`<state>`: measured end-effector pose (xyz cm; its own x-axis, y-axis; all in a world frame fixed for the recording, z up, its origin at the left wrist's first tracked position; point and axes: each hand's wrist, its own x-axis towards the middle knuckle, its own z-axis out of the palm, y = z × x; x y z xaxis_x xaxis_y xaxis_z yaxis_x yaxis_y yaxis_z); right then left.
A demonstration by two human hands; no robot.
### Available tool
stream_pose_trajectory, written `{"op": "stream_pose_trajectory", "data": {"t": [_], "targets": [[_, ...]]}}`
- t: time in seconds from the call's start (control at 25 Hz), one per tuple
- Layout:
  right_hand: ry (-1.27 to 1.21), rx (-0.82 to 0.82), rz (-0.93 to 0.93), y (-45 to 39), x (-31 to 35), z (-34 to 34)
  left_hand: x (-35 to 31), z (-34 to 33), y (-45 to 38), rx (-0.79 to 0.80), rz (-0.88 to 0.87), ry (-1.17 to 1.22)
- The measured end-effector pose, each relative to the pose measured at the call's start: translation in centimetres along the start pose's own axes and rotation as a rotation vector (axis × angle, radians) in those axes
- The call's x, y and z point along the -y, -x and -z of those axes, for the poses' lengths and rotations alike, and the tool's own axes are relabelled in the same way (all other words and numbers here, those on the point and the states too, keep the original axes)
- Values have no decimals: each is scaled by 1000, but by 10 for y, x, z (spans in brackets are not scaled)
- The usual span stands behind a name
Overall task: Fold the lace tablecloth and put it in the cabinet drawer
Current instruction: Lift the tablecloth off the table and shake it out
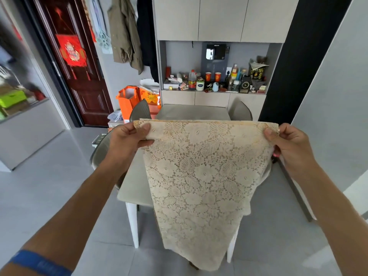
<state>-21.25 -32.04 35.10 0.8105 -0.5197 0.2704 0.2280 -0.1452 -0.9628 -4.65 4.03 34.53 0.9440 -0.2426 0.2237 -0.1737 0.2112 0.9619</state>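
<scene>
Cream floral lace tablecloth (201,176), doubled over, hangs at frame centre in front of the grey table (131,188); long axis vertical, folded edge level on top. Left hand (127,139) pinches its upper left corner, thumb over fabric. Right hand (288,144) pinches the upper right corner.

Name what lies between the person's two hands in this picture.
The head view shows the top edge of the lace tablecloth stretched between the left hand and right hand.
</scene>
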Motion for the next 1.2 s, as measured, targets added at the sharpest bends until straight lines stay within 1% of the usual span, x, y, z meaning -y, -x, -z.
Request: {"op": "stream_pose_trajectory", "data": {"t": [0.16,0.28,0.36,0.44,0.52,0.56,0.6,0.64,0.72,0.8,0.84,0.92,1.04,1.12,1.2], "targets": [[33,-49,2,-46,20,-12,-24,-12,-48,-44,-33,-77],[9,-69,-47,-107,21,-32,-30,-10,-113,-52,-66,-60],[-11,-89,-157,-161,11,-54,-19,-10,-168,-49,-29,-61],[-28,-111,-303,-218,-14,-83,7,-12,-234,-79,57,-64],[-54,-178,-369,-278,-39,-118,28,-22,-306,-124,134,-80],[-73,-221,-351,-308,-43,-136,31,-27,-341,-154,145,-89],[-121,-266,-294,-332,-41,-150,27,-32,-371,-173,108,-90],[-207,-298,-193,-355,-31,-160,15,-39,-400,-152,16,-64],[-435,-302,64,-406,0,-174,-27,-52,-455,-31,-240,60],[-596,-250,261,-444,32,-177,-65,-56,-490,92,-400,169],[-625,-217,319,-454,43,-177,-76,-56,-499,132,-446,192],[-595,-171,364,-460,43,-174,-75,-48,-501,171,-481,171],[-504,-172,320,-431,-3,-164,-25,-25,-467,180,-462,68],[-473,-132,228,-390,-54,-152,35,-4,-423,141,-334,5],[-476,-103,87,-339,-118,-140,108,18,-363,56,-117,13]]}}
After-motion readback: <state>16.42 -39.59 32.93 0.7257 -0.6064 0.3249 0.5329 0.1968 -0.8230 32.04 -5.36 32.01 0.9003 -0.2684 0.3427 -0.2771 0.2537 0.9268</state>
